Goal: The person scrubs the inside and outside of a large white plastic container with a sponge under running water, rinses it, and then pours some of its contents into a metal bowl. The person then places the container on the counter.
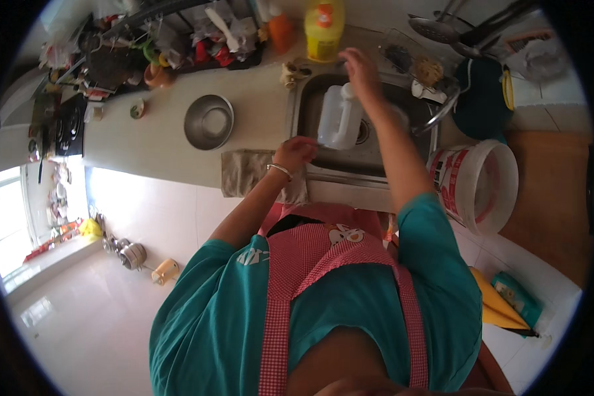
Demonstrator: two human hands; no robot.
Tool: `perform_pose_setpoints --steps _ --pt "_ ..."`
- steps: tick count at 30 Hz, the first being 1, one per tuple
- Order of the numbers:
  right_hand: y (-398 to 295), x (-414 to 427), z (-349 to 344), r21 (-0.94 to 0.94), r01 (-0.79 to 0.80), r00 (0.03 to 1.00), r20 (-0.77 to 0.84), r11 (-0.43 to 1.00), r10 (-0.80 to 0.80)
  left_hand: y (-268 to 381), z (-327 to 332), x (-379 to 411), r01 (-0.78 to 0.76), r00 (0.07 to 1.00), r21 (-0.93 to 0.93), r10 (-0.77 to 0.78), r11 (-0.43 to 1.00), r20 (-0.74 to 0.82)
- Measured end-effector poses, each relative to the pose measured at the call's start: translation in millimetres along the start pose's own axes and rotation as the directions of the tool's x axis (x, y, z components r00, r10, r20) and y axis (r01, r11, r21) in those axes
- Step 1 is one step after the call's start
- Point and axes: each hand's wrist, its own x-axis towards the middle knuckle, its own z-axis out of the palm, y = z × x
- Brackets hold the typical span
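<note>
A translucent white plastic jug (329, 119) with a handle and white cap lies in the stainless steel sink (304, 106). My right hand (362, 72) reaches over the sink's back part, past the jug's cap, with its fingers stretched near a yellow detergent bottle (323, 34). A gap shows between fingertips and bottle. At the sink's front left rim is my left hand (299, 151), its fingers loosely bent close to the jug's base; I see nothing held in it. A grey-brown cloth (247, 171) hangs over the counter edge under my left wrist. The right forearm hides part of the sink.
A steel bowl (209, 122) stands on the counter (153, 133) to the left. Right of the sink are a curved metal faucet (438, 116) and a white plastic bucket (490, 188) tipped sideways. Ladles and a skimmer (435, 29) hang at the back right. A gas stove (69, 126) is far left.
</note>
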Motion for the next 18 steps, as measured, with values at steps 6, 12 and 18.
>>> perform_pose_setpoints --steps 6,12,18 --pt "-33 -2 2 0.038 -0.132 0.991 -0.009 0.991 0.133 3 -29 -25 0.088 0.996 -0.497 -0.064 0.864 0.066" --pt "-127 -62 39 0.530 -0.685 0.709 0.642 0.499 0.292 -34 -41 -13 0.023 0.999 -0.397 -0.039 0.917 -0.032" --pt "-187 -57 148 0.258 -0.835 0.463 0.806 0.486 0.368 -22 -47 -40 0.040 0.997 -0.505 -0.064 0.862 -0.032"
